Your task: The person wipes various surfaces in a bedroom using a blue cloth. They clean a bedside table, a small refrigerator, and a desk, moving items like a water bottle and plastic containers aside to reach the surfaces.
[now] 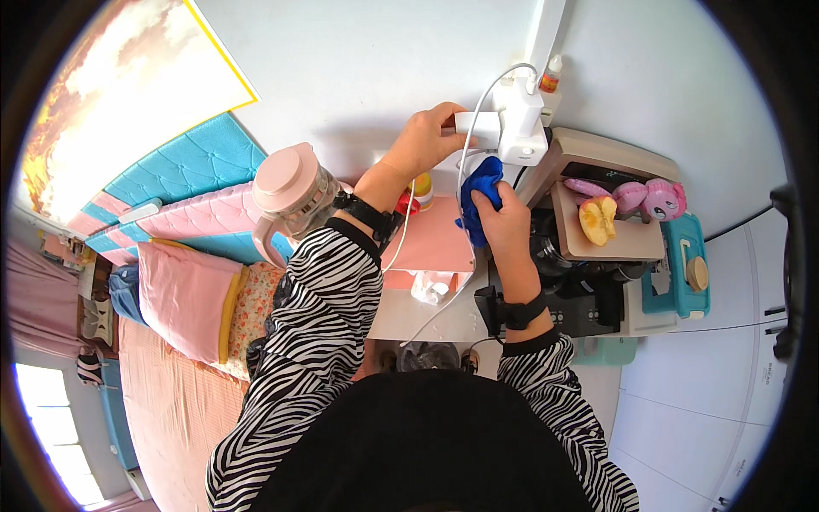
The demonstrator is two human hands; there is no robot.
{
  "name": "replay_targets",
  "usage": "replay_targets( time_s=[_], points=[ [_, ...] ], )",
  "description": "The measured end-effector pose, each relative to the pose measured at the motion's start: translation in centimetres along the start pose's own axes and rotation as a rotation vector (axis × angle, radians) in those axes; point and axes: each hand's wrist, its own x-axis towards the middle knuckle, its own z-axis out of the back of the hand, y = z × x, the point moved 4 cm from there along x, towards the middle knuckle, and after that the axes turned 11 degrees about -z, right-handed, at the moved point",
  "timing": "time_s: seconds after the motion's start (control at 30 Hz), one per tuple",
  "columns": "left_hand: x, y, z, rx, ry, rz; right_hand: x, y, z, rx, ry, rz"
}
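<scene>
My left hand [422, 139] is closed on a white rectangular block [479, 130], gripping its left end close to the wall. The block's exact kind is unclear. Bunched in my right hand [507, 229] is a blue cloth [480, 189], held just below the block. Beside the block's right end, white plug-in adapters [520, 128] sit at a wall outlet. A white cable [466, 181] loops down from them past the cloth. Under my left wrist, a jar with a yellow label [423, 189] is partly hidden.
A pink-lidded glass pitcher [290, 192] stands left of my left forearm. On the right, a beige coffee machine [589, 205] carries a pink toy [653, 199] and a yellow ornament [597, 222]. A small bottle [552, 75] is by the outlet. A bed [175, 375] lies left.
</scene>
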Motion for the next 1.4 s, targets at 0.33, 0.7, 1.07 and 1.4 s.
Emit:
replay_targets(
  time_s=[0.33,0.7,1.07,1.4],
  points=[
    [-0.8,-1.5,0.0,0.193,-0.074,-0.021,-0.6,-1.3,2.0,-0.091,-0.054,0.038],
    [-3.7,-1.6,6.5,0.236,-0.238,-0.101,-1.2,-4.6,5.2,0.027,-0.09,-0.003],
    [-14.9,-5.5,0.3,-0.964,-0.566,0.166,-6.3,3.0,-2.1,0.905,0.297,0.075],
    [-16.9,-7.9,-1.0,-1.228,-0.288,0.134,-7.3,3.8,-2.7,1.114,0.592,-0.005]
  ],
)
